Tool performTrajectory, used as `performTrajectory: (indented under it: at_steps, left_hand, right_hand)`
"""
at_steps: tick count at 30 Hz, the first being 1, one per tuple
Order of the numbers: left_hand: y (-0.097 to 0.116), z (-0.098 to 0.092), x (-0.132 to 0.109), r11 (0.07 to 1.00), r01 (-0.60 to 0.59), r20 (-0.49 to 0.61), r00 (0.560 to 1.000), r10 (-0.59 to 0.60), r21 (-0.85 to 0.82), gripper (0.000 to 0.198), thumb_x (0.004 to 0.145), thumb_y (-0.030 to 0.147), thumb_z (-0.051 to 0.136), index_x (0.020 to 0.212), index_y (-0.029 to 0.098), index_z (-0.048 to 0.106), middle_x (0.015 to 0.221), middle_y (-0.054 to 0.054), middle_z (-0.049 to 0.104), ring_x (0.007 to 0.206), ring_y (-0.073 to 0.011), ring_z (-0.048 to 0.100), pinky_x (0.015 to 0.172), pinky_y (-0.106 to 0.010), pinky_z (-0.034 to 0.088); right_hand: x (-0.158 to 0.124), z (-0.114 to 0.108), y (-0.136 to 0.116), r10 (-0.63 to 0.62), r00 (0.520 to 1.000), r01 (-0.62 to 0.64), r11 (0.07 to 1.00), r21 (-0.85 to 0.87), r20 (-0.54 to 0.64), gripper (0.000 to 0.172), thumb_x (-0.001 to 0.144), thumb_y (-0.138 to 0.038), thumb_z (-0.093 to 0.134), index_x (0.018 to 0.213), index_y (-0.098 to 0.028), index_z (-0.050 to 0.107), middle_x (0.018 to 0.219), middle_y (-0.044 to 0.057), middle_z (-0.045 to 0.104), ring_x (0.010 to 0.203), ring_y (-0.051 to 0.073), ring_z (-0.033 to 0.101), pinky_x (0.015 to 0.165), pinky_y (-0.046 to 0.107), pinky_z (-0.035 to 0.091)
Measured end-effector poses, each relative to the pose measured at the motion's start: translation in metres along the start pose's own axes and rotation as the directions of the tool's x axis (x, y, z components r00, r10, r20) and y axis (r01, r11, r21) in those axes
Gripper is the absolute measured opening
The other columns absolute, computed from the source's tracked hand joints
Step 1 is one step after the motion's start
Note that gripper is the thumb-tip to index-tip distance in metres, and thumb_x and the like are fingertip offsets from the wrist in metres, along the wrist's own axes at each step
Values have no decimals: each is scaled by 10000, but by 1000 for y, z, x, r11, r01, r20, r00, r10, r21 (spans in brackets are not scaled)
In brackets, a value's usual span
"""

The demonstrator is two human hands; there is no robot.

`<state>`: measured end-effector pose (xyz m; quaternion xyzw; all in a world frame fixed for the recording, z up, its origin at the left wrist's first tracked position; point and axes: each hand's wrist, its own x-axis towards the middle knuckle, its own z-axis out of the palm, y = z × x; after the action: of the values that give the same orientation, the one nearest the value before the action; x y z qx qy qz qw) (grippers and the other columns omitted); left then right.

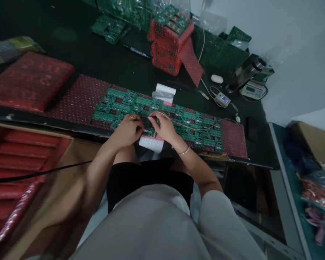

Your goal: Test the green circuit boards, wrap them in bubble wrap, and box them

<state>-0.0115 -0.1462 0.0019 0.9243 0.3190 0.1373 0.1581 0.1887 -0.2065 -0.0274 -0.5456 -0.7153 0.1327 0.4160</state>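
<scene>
A long row of green circuit boards (195,124) lies on red bubble wrap (78,99) along the front of a dark workbench. My left hand (128,129) rests on the boards with fingers curled, a ring on one finger. My right hand (162,126) is right beside it, fingers pinched together over the same board; what they grip is too small to make out. A white strip of labels (153,142) runs under both hands and hangs over the bench edge, and its far end (165,92) lies behind the boards.
A stack of boards wrapped in red bubble wrap (169,45) stands at the back. A red wrapped bundle (29,81) lies at left, with more in a cardboard box (13,169) below. A small meter (222,99), a white oval object (217,78) and a dispenser (249,74) sit at right.
</scene>
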Motion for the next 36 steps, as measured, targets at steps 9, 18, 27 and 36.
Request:
performTrajectory:
  at_steps: [9,18,27,36]
  left_hand:
    - [4,1,-1,1000,8,17,1000,-7,-11,252,886,265,542,814,193,774,1063,-146,707,1114,-353,642,1074,-573,521]
    - [-15,-31,10,996,52,-170,983,-65,-78,296,958,318,487,920,146,725,1097,-156,673,1049,-299,659,1017,-464,569]
    - [-38,-39,6,960,176,-148,966,-210,-217,277,891,400,526,887,191,708,1045,-114,750,1006,-273,706,930,-376,593]
    - [-49,-39,6,945,227,-139,955,-264,-235,338,873,402,528,935,157,753,1008,-128,763,931,-289,723,858,-380,576]
  right_hand:
    - [-47,-4,-25,-102,957,168,958,-231,271,221,1123,-320,529,1178,-225,722,1181,117,780,1189,285,684,1029,463,531]
    - [-41,-9,-26,-57,975,82,991,-107,215,207,1120,-336,548,1170,-231,719,1181,93,795,1160,255,701,1048,434,543]
    - [26,12,0,15,999,-9,982,186,-29,203,1075,-331,599,964,-211,720,1036,71,782,943,196,736,921,333,609]
    - [50,30,13,-95,995,95,995,20,22,117,1049,-157,572,1014,-219,664,1109,86,761,1106,243,714,1058,401,568]
